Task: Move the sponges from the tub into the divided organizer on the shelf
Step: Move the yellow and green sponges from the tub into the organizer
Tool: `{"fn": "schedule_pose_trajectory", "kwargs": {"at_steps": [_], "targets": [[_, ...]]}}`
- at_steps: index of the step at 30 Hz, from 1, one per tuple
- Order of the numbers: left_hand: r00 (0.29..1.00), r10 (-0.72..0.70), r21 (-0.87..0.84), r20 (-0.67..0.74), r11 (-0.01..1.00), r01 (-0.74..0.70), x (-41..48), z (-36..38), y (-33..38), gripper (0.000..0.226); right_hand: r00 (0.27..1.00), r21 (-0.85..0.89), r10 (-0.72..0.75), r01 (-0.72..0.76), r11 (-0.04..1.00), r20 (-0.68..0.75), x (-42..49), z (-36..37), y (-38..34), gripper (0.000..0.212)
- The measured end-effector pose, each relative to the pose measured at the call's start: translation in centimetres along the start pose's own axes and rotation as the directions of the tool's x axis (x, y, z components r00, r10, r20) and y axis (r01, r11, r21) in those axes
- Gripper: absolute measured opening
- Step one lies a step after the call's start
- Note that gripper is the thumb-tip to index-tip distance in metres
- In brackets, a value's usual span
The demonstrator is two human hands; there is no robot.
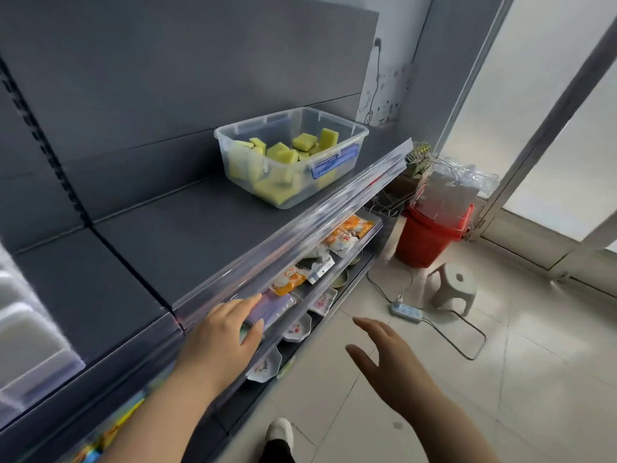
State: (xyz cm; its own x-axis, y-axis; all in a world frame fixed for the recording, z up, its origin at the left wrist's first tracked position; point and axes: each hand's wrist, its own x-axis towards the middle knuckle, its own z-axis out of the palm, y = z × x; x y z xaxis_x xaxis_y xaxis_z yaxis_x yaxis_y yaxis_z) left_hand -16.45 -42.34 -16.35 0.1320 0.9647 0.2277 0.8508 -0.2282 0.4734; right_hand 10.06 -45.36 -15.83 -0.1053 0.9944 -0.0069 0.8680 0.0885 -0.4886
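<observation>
The left hand point(223, 335) is hanging loose-fingered and empty just below the shelf point(187, 242) rail point(300, 222), with the tub point(334, 127) of sponges point(303, 142) beyond that rail. The right hand point(387, 359) is hovering, fingers spread, empty. The organizer point(26, 335) is sitting left of the left hand. A red bucket point(430, 238) and a stool point(454, 289) are standing on the tiled floor point(534, 379) beyond the right hand.

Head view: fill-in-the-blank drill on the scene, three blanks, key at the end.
1. The yellow-green sponges sit inside the clear ___ on the shelf.
2. The hands, left hand and right hand, both hold ___.
3. The stool stands on the floor beside a ___ basket.
Missing words: tub; nothing; red.
</observation>
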Motion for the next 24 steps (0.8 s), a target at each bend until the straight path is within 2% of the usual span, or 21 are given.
{"fn": "schedule_pose_trajectory", "kwargs": {"at_steps": [4, 8, 12, 15, 19, 24], "targets": [[0.997, 0.041, -0.051, -0.059, 0.998, -0.044, 8.0, 0.3, -0.2, 0.042, 1.0, -0.029, -0.026, 0.026, 0.999, -0.016, 8.2, -2.1, 0.5, 0.05], [0.981, 0.073, -0.085, -0.181, 0.992, -0.089, 16.9, -1.8, -0.5, 0.039, 0.998, -0.048, -0.052, 0.05, 0.998, -0.046, 16.4, -6.3, -0.2, 0.05], [0.944, 0.128, -0.104, -0.303, 0.981, -0.167, 23.5, -3.6, -0.7, 0.036, 0.986, 0.036, -0.054, 0.061, 0.998, -0.157, 22.6, -9.5, -0.9, 0.061], [0.93, 0.159, -0.085, -0.33, 0.977, -0.198, 26.4, -4.0, -0.9, 0.04, 0.97, 0.145, -0.072, 0.107, 0.984, -0.231, 25.5, -9.7, -1.3, 0.05], [0.935, 0.143, -0.076, -0.326, 0.981, -0.177, 28.5, -4.3, -1.7, 0.041, 0.949, 0.192, -0.157, 0.214, 0.958, -0.274, 29.2, -9.5, -1.5, 0.037], [0.915, 0.085, -0.02, -0.393, 0.995, -0.101, 31.7, -4.8, -2.2, 0.041, 0.929, 0.262, -0.292, 0.348, 0.9, -0.229, 36.7, -10.7, -2.7, 0.043]]}}
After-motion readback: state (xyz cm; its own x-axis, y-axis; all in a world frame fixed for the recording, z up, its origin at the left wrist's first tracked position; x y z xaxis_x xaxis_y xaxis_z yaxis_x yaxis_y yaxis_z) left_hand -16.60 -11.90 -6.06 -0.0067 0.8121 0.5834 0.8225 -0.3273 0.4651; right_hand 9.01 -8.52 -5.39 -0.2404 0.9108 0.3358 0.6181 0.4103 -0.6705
